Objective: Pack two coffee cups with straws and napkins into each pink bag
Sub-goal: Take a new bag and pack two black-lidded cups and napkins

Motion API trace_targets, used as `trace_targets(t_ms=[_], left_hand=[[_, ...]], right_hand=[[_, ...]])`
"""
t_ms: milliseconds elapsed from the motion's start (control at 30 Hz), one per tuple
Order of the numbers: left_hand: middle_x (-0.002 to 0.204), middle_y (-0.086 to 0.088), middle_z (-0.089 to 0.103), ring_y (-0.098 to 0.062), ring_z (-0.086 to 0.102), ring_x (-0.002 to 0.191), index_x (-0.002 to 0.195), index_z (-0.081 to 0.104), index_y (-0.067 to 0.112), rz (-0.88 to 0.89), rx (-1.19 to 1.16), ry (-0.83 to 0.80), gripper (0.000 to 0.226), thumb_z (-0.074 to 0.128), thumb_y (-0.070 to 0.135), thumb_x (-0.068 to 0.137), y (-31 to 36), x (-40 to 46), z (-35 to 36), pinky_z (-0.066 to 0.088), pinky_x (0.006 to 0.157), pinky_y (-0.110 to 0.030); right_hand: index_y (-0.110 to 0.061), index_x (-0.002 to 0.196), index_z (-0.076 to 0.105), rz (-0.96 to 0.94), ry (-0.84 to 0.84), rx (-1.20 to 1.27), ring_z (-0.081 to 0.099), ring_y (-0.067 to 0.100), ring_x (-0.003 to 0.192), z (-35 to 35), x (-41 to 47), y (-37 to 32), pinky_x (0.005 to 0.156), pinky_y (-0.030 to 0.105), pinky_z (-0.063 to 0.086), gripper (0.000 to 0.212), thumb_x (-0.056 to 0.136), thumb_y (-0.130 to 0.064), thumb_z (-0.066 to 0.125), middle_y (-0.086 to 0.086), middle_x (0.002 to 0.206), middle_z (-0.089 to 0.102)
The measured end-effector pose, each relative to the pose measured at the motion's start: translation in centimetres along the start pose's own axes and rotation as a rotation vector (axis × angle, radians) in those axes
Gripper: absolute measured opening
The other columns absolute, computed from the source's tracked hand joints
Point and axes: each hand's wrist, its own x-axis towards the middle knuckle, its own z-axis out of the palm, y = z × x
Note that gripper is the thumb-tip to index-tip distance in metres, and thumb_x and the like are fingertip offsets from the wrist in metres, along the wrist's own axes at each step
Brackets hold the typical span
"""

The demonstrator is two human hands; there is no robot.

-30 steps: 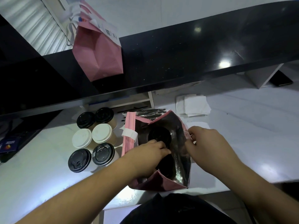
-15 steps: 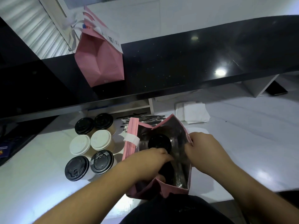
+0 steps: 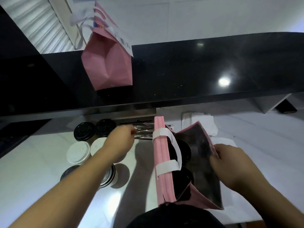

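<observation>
An open pink bag [image 3: 162, 163] with white handles stands on the white counter. Inside it sit two cups with black lids, one further back [image 3: 185, 152] and one nearer to me [image 3: 183, 178]. My right hand [image 3: 230, 165] grips the bag's right wall and pulls it open. My left hand [image 3: 118, 142] is outside the bag, stretched over the loose cups, with its blurred fingertips at the left end of the wrapped straws [image 3: 144, 133]. It holds nothing that I can see. White napkins [image 3: 197, 118] lie behind the bag.
Several more cups with black lids [image 3: 83, 131] and white lids [image 3: 79, 152] stand left of the bag, partly under my left forearm. A second pink bag [image 3: 108, 63] stands on the raised black ledge [image 3: 197, 71]. A dark phone [image 3: 286, 108] lies far right.
My left hand came out of the bag and swung left and back to the straws. My right hand still holds the bag's right wall. The view has shifted right.
</observation>
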Motion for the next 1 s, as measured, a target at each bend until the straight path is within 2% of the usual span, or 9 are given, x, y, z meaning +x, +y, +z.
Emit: trace_targets(t_ms=[67,100,200,300,500,600,767,1000], left_hand=[[0.095,-0.010,0.072,-0.034,0.069,0.093,0.090,0.069,0.015,-0.016,0.074,-0.107,0.016,0.055,0.008,0.089,-0.1,1.3,2.3,0.047,0.066,-0.033],[0.099,-0.012,0.073,-0.034,0.070,0.096,0.096,0.072,0.014,-0.032,0.100,-0.154,0.020,0.056,0.007,0.088,-0.1,2.0,3.3,0.050,0.068,-0.033],[0.119,-0.014,0.073,-0.033,0.070,0.111,0.118,0.074,0.014,-0.035,0.175,-0.276,0.032,0.058,0.004,0.092,-0.5,4.1,6.2,0.057,0.089,-0.039],[0.126,-0.015,0.069,-0.034,0.068,0.117,0.121,0.070,0.011,-0.024,0.214,-0.300,0.036,0.055,-0.003,0.091,-1.1,5.4,8.4,0.056,0.096,-0.043],[0.123,-0.014,0.069,-0.033,0.070,0.115,0.120,0.072,0.009,-0.008,0.312,-0.231,0.038,0.054,-0.005,0.090,-1.3,6.3,10.0,0.057,0.090,-0.042],[0.123,-0.013,0.070,-0.033,0.070,0.114,0.118,0.071,0.010,0.038,0.341,-0.252,0.037,0.056,-0.007,0.088,-1.7,6.2,10.2,0.057,0.089,-0.042],[0.127,-0.010,0.061,-0.033,0.065,0.119,0.125,0.065,0.013,0.152,0.333,-0.280,0.045,0.057,-0.010,0.087,-2.0,6.1,10.1,0.055,0.092,-0.042],[0.123,-0.007,0.058,-0.031,0.064,0.114,0.119,0.063,0.018,0.194,0.239,-0.275,0.042,0.060,-0.006,0.085,-1.9,5.8,9.6,0.057,0.083,-0.042]], right_hand=[[-0.023,0.075,0.066,-0.007,0.020,-0.012,0.062,0.016,0.061,0.0,0.1,0.0,0.055,0.036,0.054,0.037,0.102,-0.038,0.044,-0.002,0.068,0.067],[-0.022,0.075,0.066,-0.012,0.028,0.001,0.062,0.017,0.061,0.0,0.0,-0.1,0.055,0.038,0.056,0.036,0.101,-0.037,0.046,-0.001,0.067,0.067],[-0.022,0.075,0.067,0.004,0.011,0.017,0.062,0.016,0.061,-0.4,-0.4,-0.6,0.055,0.032,0.053,0.033,0.101,-0.034,0.050,-0.003,0.068,0.067],[-0.021,0.071,0.066,0.016,0.024,-0.002,0.060,0.015,0.061,-0.7,-0.8,-0.8,0.056,0.032,0.049,0.033,0.098,-0.032,0.049,0.000,0.067,0.064],[-0.028,0.070,0.064,0.048,0.016,0.034,0.060,0.013,0.059,-1.1,-1.0,-1.6,0.050,0.027,0.042,0.033,0.097,-0.039,0.048,-0.004,0.065,0.064],[-0.029,0.069,0.063,0.058,0.029,0.034,0.059,0.012,0.058,-1.1,-0.9,-1.8,0.049,0.027,0.043,0.034,0.099,-0.038,0.049,-0.005,0.064,0.064],[-0.031,0.062,0.059,0.065,0.048,0.037,0.057,0.009,0.055,-1.0,-1.0,-2.3,0.046,0.021,0.033,0.036,0.097,-0.035,0.052,-0.008,0.058,0.061],[-0.027,0.066,0.063,0.061,0.078,0.014,0.057,0.010,0.056,-0.8,-1.0,-2.0,0.047,0.027,0.039,0.032,0.096,-0.030,0.055,-0.006,0.059,0.062]])
